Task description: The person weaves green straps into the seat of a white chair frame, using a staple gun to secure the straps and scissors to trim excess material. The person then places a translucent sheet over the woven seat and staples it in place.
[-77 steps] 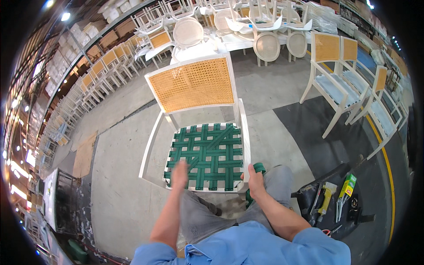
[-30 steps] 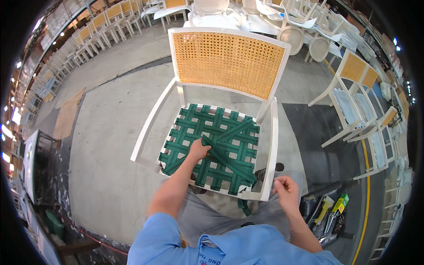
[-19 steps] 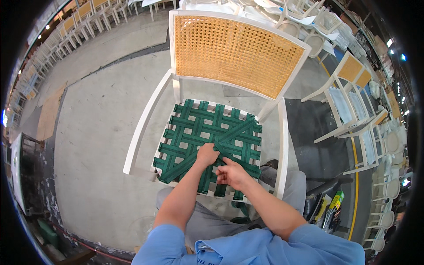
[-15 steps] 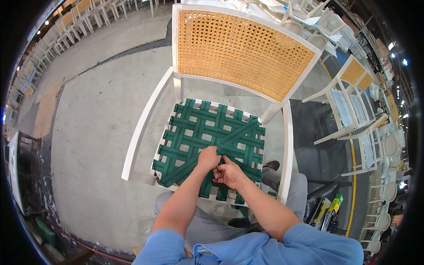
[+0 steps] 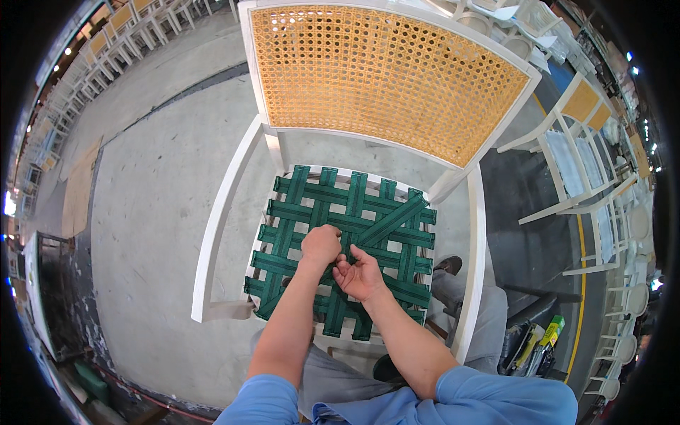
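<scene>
A white wooden armchair frame [image 5: 212,234] with a woven cane back [image 5: 375,78] stands in front of me. Its seat is a lattice of green webbing straps [image 5: 340,191], stretched across the frame rails. One green webbing strap [image 5: 393,219] runs diagonally over the lattice from the far right corner toward the middle. There my left hand [image 5: 322,246] is closed on the webbing strap, knuckles up. Just to its right, my right hand [image 5: 361,275] is turned palm up, its curled fingers at the same strap. The strap between the hands is partly hidden by the fingers.
More white chairs with cane backs [image 5: 584,106] stand to the right beside a yellow floor line [image 5: 582,283]. Long rows of chairs [image 5: 106,53] line the far left. Near my right leg sits a dark container with a green-yellow box [image 5: 554,331]. A dark-framed object [image 5: 42,290] is at the left.
The chair appears larger and nearer. My left hand has lifted slightly away from the right hand, leaving a small gap between them. My right hand has turned more palm up.
</scene>
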`<state>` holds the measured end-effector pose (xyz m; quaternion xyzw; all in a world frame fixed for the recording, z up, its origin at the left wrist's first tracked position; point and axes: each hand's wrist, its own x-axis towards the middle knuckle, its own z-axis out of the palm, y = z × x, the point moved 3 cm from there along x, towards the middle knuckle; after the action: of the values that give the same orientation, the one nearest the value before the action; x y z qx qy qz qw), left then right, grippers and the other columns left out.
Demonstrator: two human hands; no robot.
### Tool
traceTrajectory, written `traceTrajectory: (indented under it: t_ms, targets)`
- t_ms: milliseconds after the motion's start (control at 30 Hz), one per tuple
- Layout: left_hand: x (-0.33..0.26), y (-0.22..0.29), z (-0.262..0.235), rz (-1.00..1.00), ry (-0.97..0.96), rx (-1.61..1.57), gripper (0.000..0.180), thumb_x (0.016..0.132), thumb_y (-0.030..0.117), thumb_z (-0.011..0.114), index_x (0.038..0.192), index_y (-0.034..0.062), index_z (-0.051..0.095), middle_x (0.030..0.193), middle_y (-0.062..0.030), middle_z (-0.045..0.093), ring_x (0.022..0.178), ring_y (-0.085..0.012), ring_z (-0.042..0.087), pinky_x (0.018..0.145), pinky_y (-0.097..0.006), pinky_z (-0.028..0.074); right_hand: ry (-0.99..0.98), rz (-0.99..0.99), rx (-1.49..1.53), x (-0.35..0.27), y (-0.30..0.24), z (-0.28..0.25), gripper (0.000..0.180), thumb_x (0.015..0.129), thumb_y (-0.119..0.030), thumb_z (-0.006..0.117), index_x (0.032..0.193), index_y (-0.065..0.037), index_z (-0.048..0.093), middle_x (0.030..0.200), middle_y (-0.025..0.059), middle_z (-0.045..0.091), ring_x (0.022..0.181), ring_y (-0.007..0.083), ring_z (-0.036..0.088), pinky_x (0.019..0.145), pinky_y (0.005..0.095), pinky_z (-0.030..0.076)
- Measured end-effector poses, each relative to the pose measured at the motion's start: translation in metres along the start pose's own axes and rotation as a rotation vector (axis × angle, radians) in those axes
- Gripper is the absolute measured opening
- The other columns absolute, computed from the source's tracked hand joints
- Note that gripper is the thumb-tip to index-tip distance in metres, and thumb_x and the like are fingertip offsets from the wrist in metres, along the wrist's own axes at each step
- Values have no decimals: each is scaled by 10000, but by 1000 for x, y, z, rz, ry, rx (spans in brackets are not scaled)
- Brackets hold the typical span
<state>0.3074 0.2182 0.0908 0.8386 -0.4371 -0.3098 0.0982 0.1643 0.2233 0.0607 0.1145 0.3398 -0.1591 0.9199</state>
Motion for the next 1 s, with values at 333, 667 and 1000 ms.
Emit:
traceTrajectory:
  t_ms: [333, 667, 1000]
  targets:
    - [18, -23, 10, 74, -98, -153, 200, 894, 165, 585, 968, 94, 757, 813, -163, 723, 656, -318, 698, 637, -445, 552, -247, 122, 12, 5, -2, -6, 412, 1033, -450, 546, 1120, -47, 553, 947, 91, 681, 731, 207, 719, 712, 403, 623]
    - [16, -12, 8, -74, -122, -251, 259, 852, 132, 609, 1048, 122, 778, 778, -125, 746, 613, -246, 706, 620, -382, 578, 48, -38, 30, 19, 7, 1, 279, 1010, -302, 600, 960, -28, 583, 816, 42, 653, 728, 172, 684, 790, 386, 605]
    - [11, -13, 3, -94, -207, -271, 258, 880, 118, 573, 1017, 166, 787, 804, -107, 749, 737, -258, 750, 732, -374, 588, -46, -40, -173, 5, 4, 6, 443, 1028, -478, 548, 971, -39, 568, 778, 12, 626, 703, 156, 655, 770, 375, 586]
